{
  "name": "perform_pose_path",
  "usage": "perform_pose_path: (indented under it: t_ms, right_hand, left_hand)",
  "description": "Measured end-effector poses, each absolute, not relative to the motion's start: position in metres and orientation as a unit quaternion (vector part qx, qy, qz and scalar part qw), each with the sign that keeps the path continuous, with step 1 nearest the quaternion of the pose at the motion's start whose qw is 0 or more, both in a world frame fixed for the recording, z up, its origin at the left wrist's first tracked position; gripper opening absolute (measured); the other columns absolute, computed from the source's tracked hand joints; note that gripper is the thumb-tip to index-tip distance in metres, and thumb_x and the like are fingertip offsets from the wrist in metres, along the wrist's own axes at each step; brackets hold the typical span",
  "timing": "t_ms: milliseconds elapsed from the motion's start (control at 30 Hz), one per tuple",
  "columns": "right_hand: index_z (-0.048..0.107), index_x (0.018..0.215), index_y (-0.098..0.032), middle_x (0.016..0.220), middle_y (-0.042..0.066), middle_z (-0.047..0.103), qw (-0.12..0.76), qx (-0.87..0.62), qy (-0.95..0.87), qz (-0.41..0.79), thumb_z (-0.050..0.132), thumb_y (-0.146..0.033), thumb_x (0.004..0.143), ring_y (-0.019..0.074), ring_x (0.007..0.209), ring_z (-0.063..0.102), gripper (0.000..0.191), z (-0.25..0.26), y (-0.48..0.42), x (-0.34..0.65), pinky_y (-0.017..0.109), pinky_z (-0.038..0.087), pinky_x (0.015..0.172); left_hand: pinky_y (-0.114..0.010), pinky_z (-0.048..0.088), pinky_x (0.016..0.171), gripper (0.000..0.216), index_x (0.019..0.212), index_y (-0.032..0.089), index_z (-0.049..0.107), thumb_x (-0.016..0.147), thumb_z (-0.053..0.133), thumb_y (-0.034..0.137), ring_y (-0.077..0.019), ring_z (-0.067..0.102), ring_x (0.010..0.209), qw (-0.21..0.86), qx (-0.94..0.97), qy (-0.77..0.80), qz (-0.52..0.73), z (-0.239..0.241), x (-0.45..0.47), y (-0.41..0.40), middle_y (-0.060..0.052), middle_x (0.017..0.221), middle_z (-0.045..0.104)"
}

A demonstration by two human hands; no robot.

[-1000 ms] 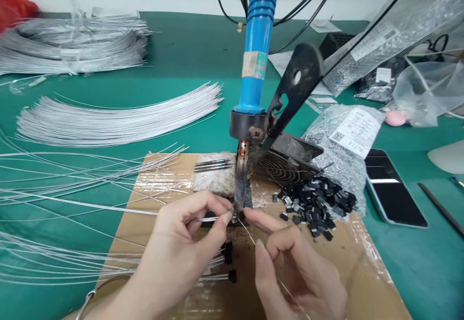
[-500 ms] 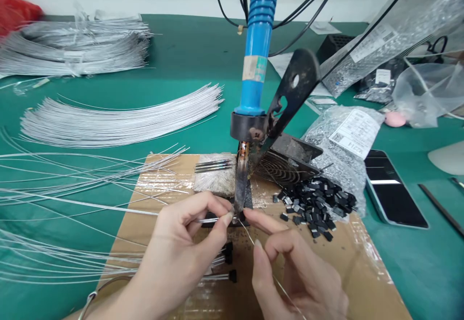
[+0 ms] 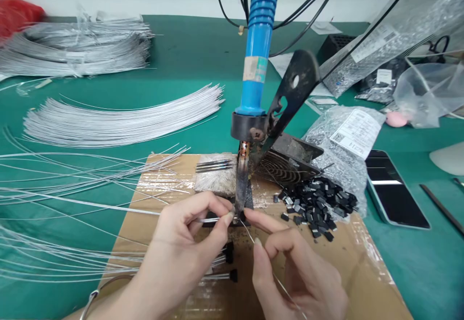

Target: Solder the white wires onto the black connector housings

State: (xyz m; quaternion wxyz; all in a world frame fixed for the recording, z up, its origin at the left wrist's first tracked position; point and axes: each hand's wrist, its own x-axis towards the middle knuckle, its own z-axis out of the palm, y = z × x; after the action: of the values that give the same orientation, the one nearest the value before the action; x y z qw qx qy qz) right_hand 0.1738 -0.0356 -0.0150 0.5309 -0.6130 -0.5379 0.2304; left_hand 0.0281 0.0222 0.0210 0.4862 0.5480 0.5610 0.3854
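Note:
A blue-handled soldering iron is fixed in a black stand, its tip pointing down between my hands. My left hand is closed, thumb and fingertips pinching white wires that run off to the left; their ends are at the iron's tip. In my right hand, a thin strand of solder wire is pinched between thumb and finger, and it slants up to that tip. The right index finger reaches close to the tip. My fingers partly hide the wire ends.
Cardboard lies under the work. Small black connectors are heaped at right, beside a phone. Bundled white wires lie at left. Wires with black ends lie below my left hand. A solder coil sits behind the iron.
Almost nothing differs; the whole view has shifted very slightly. Both hands keep their grip and place at the iron's tip.

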Motion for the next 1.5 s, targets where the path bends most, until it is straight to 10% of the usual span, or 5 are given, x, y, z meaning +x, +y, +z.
perform_pose_path:
  t_ms: [1500]
  right_hand:
    - [0.057,0.074,-0.025,0.097,0.0,0.086,0.557,-0.588,-0.539,0.231,0.072,-0.011,0.086,0.0192,0.081,0.084,0.024,-0.0152,-0.0348,0.1739,0.023,0.061,0.064]
  left_hand:
    - [-0.02,0.059,0.071,0.013,0.073,0.021,0.076,0.084,0.07,0.015,-0.0154,0.075,0.077,0.484,0.547,0.568,0.38,0.023,0.0294,0.0209,-0.001,0.08,0.081]
